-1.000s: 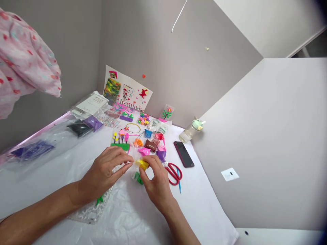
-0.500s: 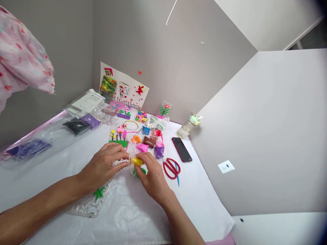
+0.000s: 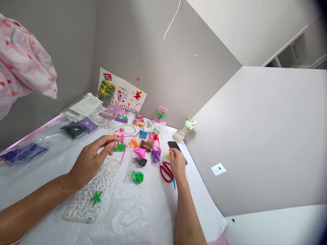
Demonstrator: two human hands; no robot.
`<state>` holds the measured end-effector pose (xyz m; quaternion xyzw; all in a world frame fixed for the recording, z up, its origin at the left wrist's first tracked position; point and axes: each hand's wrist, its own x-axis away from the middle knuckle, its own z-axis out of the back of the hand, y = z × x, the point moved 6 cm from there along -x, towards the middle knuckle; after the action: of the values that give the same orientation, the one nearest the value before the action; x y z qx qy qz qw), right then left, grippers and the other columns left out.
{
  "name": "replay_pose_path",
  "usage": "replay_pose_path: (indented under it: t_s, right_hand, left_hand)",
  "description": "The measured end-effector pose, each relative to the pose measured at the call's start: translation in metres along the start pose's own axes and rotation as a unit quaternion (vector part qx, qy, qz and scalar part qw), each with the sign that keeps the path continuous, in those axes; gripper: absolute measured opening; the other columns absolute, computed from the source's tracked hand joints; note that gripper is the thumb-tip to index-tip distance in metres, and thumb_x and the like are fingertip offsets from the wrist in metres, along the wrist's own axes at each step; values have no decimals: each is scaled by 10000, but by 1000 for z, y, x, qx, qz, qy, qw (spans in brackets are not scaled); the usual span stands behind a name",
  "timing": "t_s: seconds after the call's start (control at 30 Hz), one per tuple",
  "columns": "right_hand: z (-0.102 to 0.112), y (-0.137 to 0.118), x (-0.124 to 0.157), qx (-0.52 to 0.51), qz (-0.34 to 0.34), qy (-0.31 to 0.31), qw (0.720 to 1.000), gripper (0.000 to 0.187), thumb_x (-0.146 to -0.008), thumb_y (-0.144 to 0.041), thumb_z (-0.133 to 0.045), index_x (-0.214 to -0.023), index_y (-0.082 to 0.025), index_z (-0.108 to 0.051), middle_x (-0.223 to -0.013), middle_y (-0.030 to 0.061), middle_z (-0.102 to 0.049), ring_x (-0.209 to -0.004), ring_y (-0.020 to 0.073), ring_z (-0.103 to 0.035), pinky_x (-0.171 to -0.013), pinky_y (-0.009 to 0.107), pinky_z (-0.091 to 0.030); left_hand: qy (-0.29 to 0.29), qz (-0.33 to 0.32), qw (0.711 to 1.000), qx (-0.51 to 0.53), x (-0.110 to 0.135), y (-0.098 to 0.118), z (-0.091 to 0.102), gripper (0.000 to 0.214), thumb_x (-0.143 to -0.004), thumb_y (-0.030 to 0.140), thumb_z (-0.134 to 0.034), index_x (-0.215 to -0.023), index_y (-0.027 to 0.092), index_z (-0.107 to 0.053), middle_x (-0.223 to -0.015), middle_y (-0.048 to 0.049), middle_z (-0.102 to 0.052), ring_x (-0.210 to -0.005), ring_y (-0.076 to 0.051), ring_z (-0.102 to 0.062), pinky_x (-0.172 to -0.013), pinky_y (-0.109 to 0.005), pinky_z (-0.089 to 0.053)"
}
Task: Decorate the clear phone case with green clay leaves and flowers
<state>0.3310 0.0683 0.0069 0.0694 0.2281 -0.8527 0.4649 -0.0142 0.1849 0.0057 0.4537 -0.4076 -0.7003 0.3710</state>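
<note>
Through the head camera I saw my bare left hand (image 3: 88, 165) above the left half of the white-covered surface (image 3: 207, 211), its thumb and forefinger parted with nothing visible between them. My bare right hand (image 3: 178, 166) was toward the right edge, fingers bent beside a small bright-yellow lump (image 3: 168, 156); the hand hid part of the lump, so I could not tell whether they gripped or merely touched it. The lump was just beyond the red-handled scissors (image 3: 161, 173), near a flat, dark phone (image 3: 174, 145). Inward from it sat a soft purple packet (image 3: 156, 156), a black packet (image 3: 141, 162) and, closer to the near edge, a bright-green packet (image 3: 138, 177). Toward the near left corner lay a clear, faceted plastic panel (image 3: 106, 177) bearing a green star-shaped piece (image 3: 96, 197). I judged that good handling called for a light pinch that would not flatten the lump, clearance from the scissors, and a raised left wrist to spare the star.
</note>
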Motion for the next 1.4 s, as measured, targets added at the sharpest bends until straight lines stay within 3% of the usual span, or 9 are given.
replay_pose_path:
  t_s: [0.1,0.2,0.3,0.47,0.6,0.87,1.0,1.23,1.4]
  right_hand:
    - [1,-23,-14,40,32,-28,998,403,-1076,-293,-381,-1124,-192,-768,-978,100,-809,-975,276,-738,-874,365,-525]
    - [-8,-49,-38,79,91,-68,990,384,-1058,-179,-429,-1315,-237,-708,-1179,85,-787,-1097,246,-720,-919,330,-505]
    - [-29,-70,-64,115,148,-120,975,414,-1023,-77,-467,-1311,-248,-710,-1313,97,-722,-1198,227,-682,-948,306,-505]
    - [-67,-87,-97,167,182,-178,952,259,-1041,-290,-658,-1273,-178,-684,-1319,100,-685,-1162,255,-682,-995,458,-575]
    - [-76,-87,-102,197,182,-174,948,293,-1026,-352,-693,-1259,-174,-682,-1339,103,-672,-1191,271,-671,-1002,490,-583]
    - [-57,-77,-87,200,176,-133,955,252,-1058,-195,-580,-1296,-172,-660,-1376,119,-649,-1303,267,-595,-1085,441,-509]
    - [-70,-68,-101,193,134,-165,958,339,-1033,-357,-683,-1321,-180,-656,-1347,104,-671,-1174,269,-682,-999,494,-587]
    - [-91,-55,-112,155,63,-177,970,325,-1027,-366,-698,-1282,-166,-673,-1286,100,-697,-1100,247,-712,-940,459,-621]
    - [-69,-62,-99,89,73,-109,987,358,-994,-217,-701,-1342,-160,-636,-1353,129,-660,-1126,259,-704,-967,444,-598]
  left_hand:
    - [23,-11,999,46,-1,0,4,342,-1000,505,-524,-1186,279,-701,-881,7,-691,-813,-201,-656,-815,-313,-540]
    - [40,-21,996,83,-3,0,5,323,-1000,430,-522,-1251,284,-662,-955,0,-681,-785,-190,-637,-832,-336,-551]
    - [37,-8,995,97,-4,-5,4,330,-984,403,-529,-1256,264,-652,-990,-8,-673,-778,-185,-632,-830,-343,-552]
    - [25,15,994,104,-6,-16,-2,341,-969,422,-534,-1230,234,-649,-989,-17,-675,-782,-181,-634,-816,-331,-550]
    - [12,20,996,92,-3,-16,-5,344,-959,445,-532,-1201,239,-664,-977,-24,-694,-772,-186,-641,-784,-326,-556]
    - [5,7,997,78,3,-3,-9,324,-904,459,-572,-1113,246,-700,-966,-47,-752,-908,-243,-722,-859,-363,-572]
    - [-12,0,997,70,4,-5,-15,308,-920,453,-554,-1078,248,-722,-937,-45,-750,-851,-227,-709,-811,-341,-577]
    - [-21,-8,998,55,4,-7,-16,282,-938,433,-567,-1080,254,-733,-907,-35,-742,-848,-220,-705,-806,-327,-578]
    - [-24,-28,997,60,6,-5,-16,254,-966,431,-587,-1098,264,-726,-1042,-44,-761,-885,-219,-722,-765,-316,-583]
